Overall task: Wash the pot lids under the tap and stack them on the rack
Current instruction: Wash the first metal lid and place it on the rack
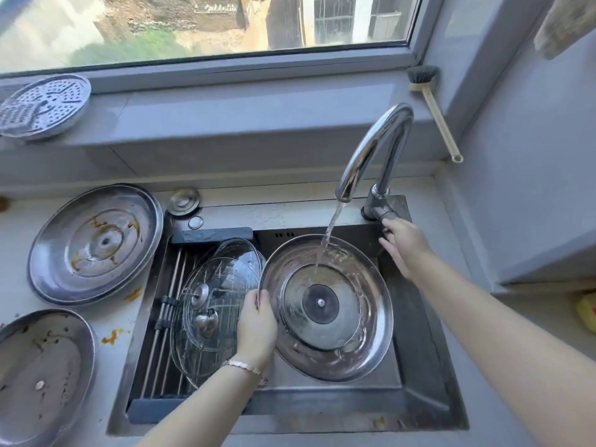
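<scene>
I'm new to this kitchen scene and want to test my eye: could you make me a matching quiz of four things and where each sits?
1. steel lid
2. glass lids
3. stained lid
4. brush

A. on the window ledge
B. on the rack
C. under the running tap
D. on the counter, left of the sink

Pairs: 1-C, 2-B, 3-D, 4-A

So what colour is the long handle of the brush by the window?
Pale cream handle, seen in the head view.

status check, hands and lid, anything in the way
Left hand grips steel lid by its rim, under running tap. Right hand at tap lever. Two glass lids on rack. Nothing blocking.
</scene>
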Demonstrator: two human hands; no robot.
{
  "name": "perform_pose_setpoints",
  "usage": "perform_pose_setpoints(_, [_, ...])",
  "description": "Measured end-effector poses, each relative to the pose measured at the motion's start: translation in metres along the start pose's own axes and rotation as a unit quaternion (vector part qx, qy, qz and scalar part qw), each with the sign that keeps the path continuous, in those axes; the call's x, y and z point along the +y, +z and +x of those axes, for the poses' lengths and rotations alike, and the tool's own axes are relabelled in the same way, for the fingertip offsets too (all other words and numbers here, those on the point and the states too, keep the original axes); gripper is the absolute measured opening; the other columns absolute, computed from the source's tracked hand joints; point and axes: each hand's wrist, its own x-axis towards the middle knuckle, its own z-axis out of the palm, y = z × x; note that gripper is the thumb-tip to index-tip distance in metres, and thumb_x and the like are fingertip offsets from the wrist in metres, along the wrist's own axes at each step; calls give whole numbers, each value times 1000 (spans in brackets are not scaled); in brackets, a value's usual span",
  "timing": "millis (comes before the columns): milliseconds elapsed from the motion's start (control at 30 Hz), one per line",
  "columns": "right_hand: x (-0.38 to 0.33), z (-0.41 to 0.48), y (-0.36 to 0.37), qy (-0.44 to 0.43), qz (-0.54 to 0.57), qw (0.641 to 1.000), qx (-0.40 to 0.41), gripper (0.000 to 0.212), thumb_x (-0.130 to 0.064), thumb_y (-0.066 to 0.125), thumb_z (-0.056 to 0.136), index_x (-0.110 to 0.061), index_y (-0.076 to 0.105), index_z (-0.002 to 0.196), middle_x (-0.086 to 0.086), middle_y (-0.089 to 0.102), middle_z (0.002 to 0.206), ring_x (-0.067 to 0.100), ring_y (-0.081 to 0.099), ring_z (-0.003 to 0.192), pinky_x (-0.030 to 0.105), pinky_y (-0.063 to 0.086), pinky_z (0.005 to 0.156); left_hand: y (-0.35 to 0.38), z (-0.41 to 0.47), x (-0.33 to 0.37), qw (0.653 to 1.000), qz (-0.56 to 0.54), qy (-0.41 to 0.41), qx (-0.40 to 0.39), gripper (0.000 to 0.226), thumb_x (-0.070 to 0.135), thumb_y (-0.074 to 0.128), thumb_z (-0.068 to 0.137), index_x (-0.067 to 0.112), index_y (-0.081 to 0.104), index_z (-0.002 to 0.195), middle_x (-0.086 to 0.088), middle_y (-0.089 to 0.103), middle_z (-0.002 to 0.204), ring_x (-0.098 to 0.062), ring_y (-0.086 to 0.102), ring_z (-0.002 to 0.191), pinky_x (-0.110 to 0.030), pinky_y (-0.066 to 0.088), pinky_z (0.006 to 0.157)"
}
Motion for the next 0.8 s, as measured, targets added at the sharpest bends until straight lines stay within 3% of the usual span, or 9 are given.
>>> perform_pose_setpoints(200, [-1, 1, 14, -8, 50, 999, -2, 44, 10, 38, 90, 0, 37, 133, 12, 46, 137, 25, 40, 131, 37, 30, 112, -3, 2, 4, 999, -1, -36, 1, 23, 24, 36, 99, 7, 49, 91, -1, 52, 76, -25, 50, 83, -32, 35, 74])
perform_pose_setpoints(267, [6, -4, 8, -24, -60, 998, -21, 48, 4, 42, 90, -4, 36, 136, 8, 50, 126, 24, 42, 127, 41, 28, 113, -3, 0, 7, 999, -3, -52, -4, 24, 25, 37, 99, 6, 50, 92, -3, 54, 79, -27, 52, 86, -35, 38, 78])
perform_pose_setpoints(300, [11, -11, 5, -39, -168, 984, -44, 51, -2, 45, 90, -7, 32, 140, 6, 50, 127, 23, 41, 128, 41, 26, 114, -3, -1, 9, 998, -4, -59, -8, 24, 26, 37, 98, 6, 50, 92, -5, 55, 82, -28, 53, 88, -36, 40, 80])
perform_pose_setpoints(400, [35, -51, -5, -63, -477, 858, -181, 52, -24, 50, 92, -15, 35, 141, 0, 43, 143, 15, 42, 130, 31, 32, 108, -2, -3, 10, 994, -27, -103, -21, 25, 37, 41, 94, 14, 48, 86, -14, 60, 93, -32, 59, 90, -47, 50, 85])
perform_pose_setpoints(500, [51, -100, -3, -119, -601, 720, -325, 52, -50, 51, 89, -25, 46, 134, -7, 51, 137, 8, 47, 124, 29, 38, 104, -2, -11, 23, 981, -77, -171, -53, 24, 42, 46, 89, 18, 42, 89, -19, 60, 102, -38, 64, 86, -52, 57, 65])
perform_pose_setpoints(600, [58, -121, 0, -185, -668, 644, -324, 54, -55, 53, 85, -23, 49, 127, -4, 55, 128, 15, 51, 117, 34, 42, 96, -2, -24, 44, 965, -131, -207, -88, 23, 29, 48, 95, 14, 34, 104, -23, 56, 110, -40, 66, 83, -41, 56, 47])
perform_pose_setpoints(667, [62, -127, 1, -261, -681, 631, -264, 42, -47, 53, 87, -18, 51, 118, 0, 58, 116, 21, 56, 105, 32, 44, 82, -3, -32, 57, 957, -161, -218, -106, 28, 28, 50, 94, 11, 30, 105, -25, 53, 115, -41, 65, 87, -39, 55, 46])
perform_pose_setpoints(733, [64, -129, 1, -359, -637, 655, -191, 24, -33, 59, 82, -19, 48, 98, -1, 65, 88, 20, 64, 79, 26, 38, 57, -5, -39, 69, 949, -193, -218, -121, 34, 29, 54, 93, 9, 29, 106, -26, 57, 112, -35, 67, 75, -36, 55, 44])
perform_pose_setpoints(800, [57, -132, -3, -408, -585, 689, -129, 30, -28, 66, 64, -24, 41, 80, -7, 58, 58, 13, 55, 48, 20, 26, 43, -7, -42, 77, 946, -210, -200, -142, 42, 37, 54, 92, 4, 34, 109, -24, 64, 103, -31, 69, 67, -34, 57, 47])
